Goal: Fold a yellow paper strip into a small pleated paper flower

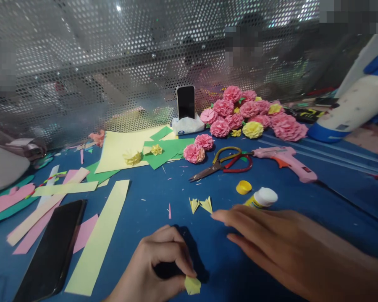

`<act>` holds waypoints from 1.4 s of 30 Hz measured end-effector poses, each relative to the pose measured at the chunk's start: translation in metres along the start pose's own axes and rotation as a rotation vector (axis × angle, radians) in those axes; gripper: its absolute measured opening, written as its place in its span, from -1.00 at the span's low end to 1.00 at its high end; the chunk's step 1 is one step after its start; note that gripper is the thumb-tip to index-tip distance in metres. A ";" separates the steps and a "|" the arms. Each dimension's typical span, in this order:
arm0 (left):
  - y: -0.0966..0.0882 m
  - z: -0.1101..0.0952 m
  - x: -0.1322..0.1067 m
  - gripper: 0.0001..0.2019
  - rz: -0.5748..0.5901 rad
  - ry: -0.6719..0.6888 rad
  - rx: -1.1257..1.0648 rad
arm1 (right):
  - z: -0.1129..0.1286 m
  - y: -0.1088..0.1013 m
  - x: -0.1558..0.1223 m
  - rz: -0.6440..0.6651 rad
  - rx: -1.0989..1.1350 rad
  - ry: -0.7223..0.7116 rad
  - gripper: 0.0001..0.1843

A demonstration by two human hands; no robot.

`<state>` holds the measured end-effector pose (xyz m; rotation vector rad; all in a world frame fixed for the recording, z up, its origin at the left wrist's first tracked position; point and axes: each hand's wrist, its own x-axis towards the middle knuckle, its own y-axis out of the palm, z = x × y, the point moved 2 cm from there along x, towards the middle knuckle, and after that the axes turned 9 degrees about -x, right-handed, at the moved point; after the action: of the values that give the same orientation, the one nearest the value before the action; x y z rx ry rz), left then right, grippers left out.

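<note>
Held piece: we pinch a small pale-yellow folded paper piece (192,286) between thumb and fingers of our left hand (160,260), on the near side of the steel scissors with yellow and red loop handles (211,170).
Pleats: two pointed yellow paper fans (194,205) lie just nearer us than the scissors.
Blossoms: ruffled pink and yellow paper flowers (219,127) heap beyond the scissors.
Right hand: our right hand (267,239) reaches, back upward, fingers extended, nearer us than the scissors; we cannot tell whether it touches the white-capped glue stick (266,196).
Surface: smooth blue tabletop (135,222) under the scissors.
Room: perforated metal screen (122,75) behind the scissors.
</note>
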<state>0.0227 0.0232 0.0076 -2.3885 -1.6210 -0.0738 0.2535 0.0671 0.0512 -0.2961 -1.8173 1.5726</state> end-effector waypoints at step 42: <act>-0.021 0.016 -0.028 -0.91 -0.235 -0.140 -0.276 | 0.046 0.041 0.088 0.300 0.920 0.063 -0.70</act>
<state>-0.0086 0.0091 -0.0095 -2.4311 -2.0744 -0.1886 0.1492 0.0932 0.0438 -0.1729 -0.8663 2.3824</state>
